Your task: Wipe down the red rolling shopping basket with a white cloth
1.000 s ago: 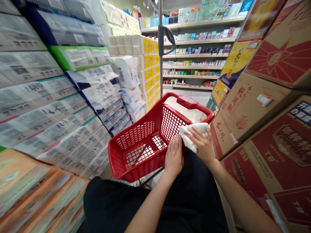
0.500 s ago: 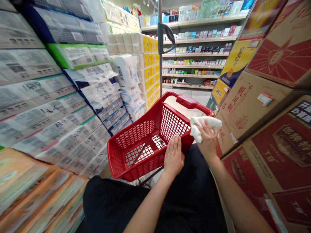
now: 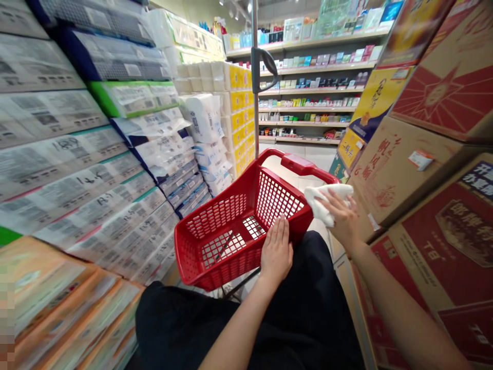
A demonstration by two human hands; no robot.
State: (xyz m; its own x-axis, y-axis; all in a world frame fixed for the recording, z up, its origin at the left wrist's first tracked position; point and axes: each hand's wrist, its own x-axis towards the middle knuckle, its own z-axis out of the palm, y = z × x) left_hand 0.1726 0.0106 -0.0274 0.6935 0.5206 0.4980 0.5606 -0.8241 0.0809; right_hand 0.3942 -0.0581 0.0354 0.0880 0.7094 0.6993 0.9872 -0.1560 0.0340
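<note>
While the left hand (image 3: 277,252) lies on the red basket (image 3: 185,257), the right hand (image 3: 344,213): has hold of a white cloth (image 3: 319,209), its fingers slightly apart and gently bent across the fabric; the thumb is hidden.
Left hand: flattened, fingers straight and side by side over the near rim, tips toward the inside; whether the thumb hooks the edge cannot be told.
White cloth: bunched under the right fingers at the basket's right corner, overlapping the lower end of the red handle (image 3: 296,163) in this view; whether it touches there cannot be told.
Red basket: upright and slightly turned, in front of the person's dark-clothed knees (image 3: 316,293), its walls and floor pierced with square holes.
Metal pole (image 3: 256,121): standing behind the basket, with a grey grip (image 3: 256,70) on it.
Left side: stacked wrapped packs (image 3: 69,169), with orange packs (image 3: 50,288) nearest.
Right side: piled cardboard cartons (image 3: 416,164).
Background: shelves (image 3: 308,91) lined with small goods.
</note>
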